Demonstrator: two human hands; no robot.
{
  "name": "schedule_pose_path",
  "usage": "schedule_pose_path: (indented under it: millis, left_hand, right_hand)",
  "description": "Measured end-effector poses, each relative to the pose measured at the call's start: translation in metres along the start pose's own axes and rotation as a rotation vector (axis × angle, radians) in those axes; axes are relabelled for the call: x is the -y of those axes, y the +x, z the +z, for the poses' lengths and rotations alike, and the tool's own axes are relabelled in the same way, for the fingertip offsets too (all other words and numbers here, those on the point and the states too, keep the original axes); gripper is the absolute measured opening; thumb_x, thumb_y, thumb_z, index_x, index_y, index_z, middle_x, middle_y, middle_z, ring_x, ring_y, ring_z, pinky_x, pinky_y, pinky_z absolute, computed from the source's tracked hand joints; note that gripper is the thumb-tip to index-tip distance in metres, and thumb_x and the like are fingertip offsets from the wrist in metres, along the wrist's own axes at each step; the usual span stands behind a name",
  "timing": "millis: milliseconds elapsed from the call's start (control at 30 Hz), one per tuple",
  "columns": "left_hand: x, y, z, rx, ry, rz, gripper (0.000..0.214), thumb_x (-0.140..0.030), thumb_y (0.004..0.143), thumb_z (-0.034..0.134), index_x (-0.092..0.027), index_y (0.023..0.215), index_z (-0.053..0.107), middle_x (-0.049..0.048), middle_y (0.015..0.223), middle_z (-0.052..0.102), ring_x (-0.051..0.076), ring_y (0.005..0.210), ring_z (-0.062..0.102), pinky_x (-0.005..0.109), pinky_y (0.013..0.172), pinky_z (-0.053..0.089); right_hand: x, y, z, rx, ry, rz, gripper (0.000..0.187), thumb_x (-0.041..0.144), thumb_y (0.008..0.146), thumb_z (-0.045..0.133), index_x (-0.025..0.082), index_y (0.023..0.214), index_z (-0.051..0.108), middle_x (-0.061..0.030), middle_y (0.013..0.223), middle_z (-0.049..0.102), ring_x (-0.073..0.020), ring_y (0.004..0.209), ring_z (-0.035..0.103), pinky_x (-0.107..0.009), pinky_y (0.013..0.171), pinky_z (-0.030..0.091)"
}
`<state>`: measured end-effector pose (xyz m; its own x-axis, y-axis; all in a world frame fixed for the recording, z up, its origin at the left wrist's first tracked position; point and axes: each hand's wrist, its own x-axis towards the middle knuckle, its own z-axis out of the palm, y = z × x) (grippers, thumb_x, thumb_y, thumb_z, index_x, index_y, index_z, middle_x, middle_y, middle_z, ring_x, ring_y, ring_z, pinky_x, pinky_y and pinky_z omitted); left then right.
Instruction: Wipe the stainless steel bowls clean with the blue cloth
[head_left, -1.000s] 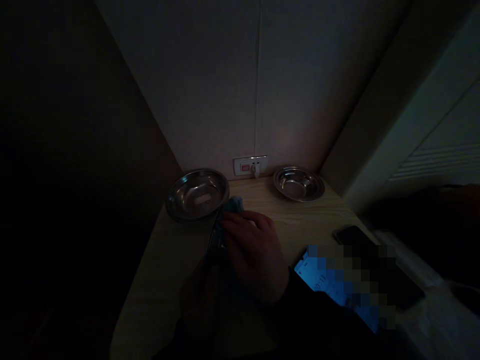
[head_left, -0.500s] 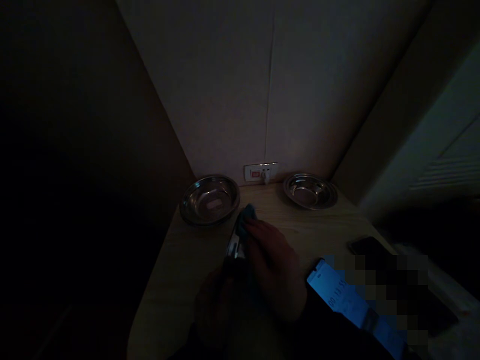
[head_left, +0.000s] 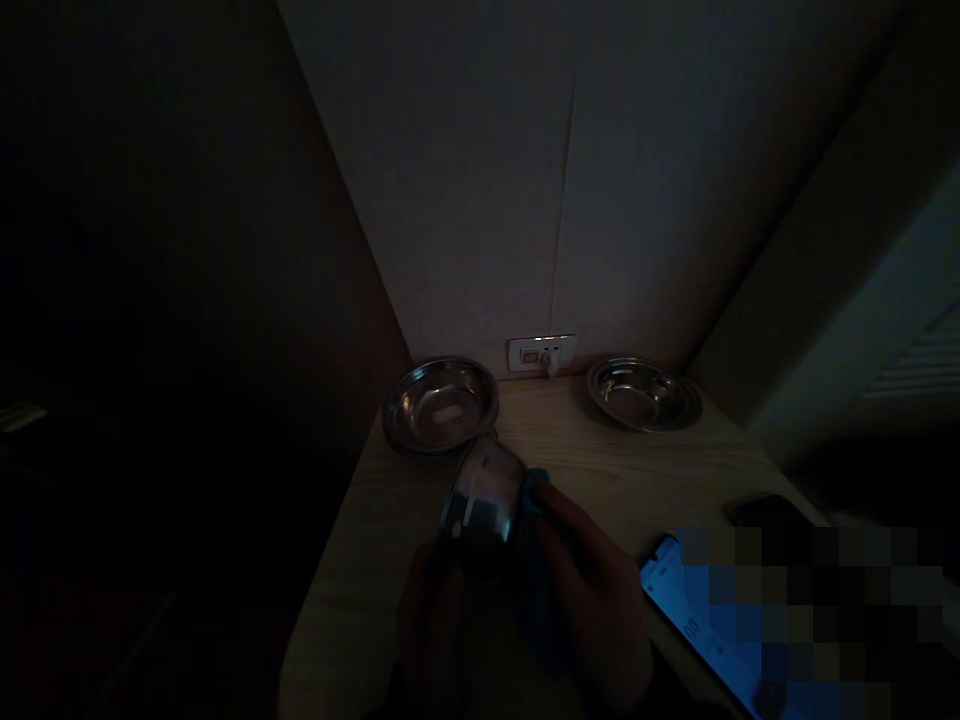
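A shiny metal bowl point(head_left: 484, 495) is tilted on its side above the wooden table, its outer wall facing me. My left hand point(head_left: 431, 620) is closed on the bowl's lower left edge, though its fingers are dim in the dark. In my right hand point(head_left: 596, 590) is a bunched blue-green cloth point(head_left: 536, 490), pressed against the right side of the bowl. Part of the cloth hangs down below the fingers, hard to make out in the shadow.
A wide metal basin point(head_left: 441, 408) stands at the back left of the wooden table point(head_left: 360, 560), and a shallower metal dish point(head_left: 643, 396) at the back right. A lit phone point(head_left: 697, 620) and a dark phone point(head_left: 769, 508) lie at right. A wall socket point(head_left: 541, 353) holds a plug.
The bowl has turned so that its outer wall shows more broadly. My right hand and the cloth have shifted right and down. The whole view has swung slightly left.
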<state>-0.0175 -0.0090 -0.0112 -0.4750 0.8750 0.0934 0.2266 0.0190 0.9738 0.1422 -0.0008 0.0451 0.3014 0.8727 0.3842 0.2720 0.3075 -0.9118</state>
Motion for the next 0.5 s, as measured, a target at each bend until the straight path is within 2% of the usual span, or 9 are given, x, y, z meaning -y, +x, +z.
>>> schedule_pose_path:
  millis: [133, 233, 333, 500]
  left_hand:
    - [-0.02, -0.001, 0.005, 0.005, -0.021, 0.049, 0.045, -0.06, 0.066, 0.06, -0.018, 0.079, 0.069, 0.0087, 0.078, 0.071, 0.025, 0.073, 0.068, 0.032, 0.06, 0.056]
    - [-0.032, -0.002, 0.007, 0.036, -0.032, 0.049, 0.046, -0.061, 0.066, 0.061, -0.017, 0.075, 0.068, 0.0086, 0.07, 0.07, 0.022, 0.062, 0.066, 0.03, 0.054, 0.055]
    - [-0.028, -0.004, 0.004, 0.055, -0.049, 0.011, 0.041, -0.057, 0.069, 0.062, -0.017, 0.077, 0.068, 0.0079, 0.07, 0.07, 0.021, 0.061, 0.066, 0.029, 0.053, 0.055]
    - [-0.011, -0.004, -0.002, -0.107, -0.016, 0.007, 0.034, -0.05, 0.069, 0.065, -0.019, 0.082, 0.069, 0.0089, 0.082, 0.072, 0.024, 0.074, 0.068, 0.031, 0.06, 0.056]
  right_hand:
    - [0.002, -0.005, 0.0, 0.007, -0.025, -0.081, 0.027, 0.019, 0.084, 0.059, 0.027, 0.109, 0.068, -0.0037, 0.112, 0.069, -0.0205, 0.103, 0.065, -0.032, 0.086, 0.056]
    - [0.005, -0.008, -0.001, 0.02, -0.048, -0.149, 0.028, 0.017, 0.085, 0.057, 0.028, 0.109, 0.067, -0.0029, 0.112, 0.069, -0.0184, 0.103, 0.065, -0.029, 0.087, 0.056]
    - [0.006, -0.01, -0.002, 0.025, -0.1, -0.216, 0.027, 0.016, 0.086, 0.057, 0.027, 0.109, 0.066, -0.0033, 0.111, 0.069, -0.0176, 0.102, 0.065, -0.028, 0.087, 0.056]
    - [0.002, -0.016, -0.003, 0.061, -0.172, -0.358, 0.027, 0.015, 0.088, 0.054, 0.023, 0.111, 0.064, -0.0057, 0.111, 0.068, -0.0175, 0.102, 0.064, -0.027, 0.085, 0.056]
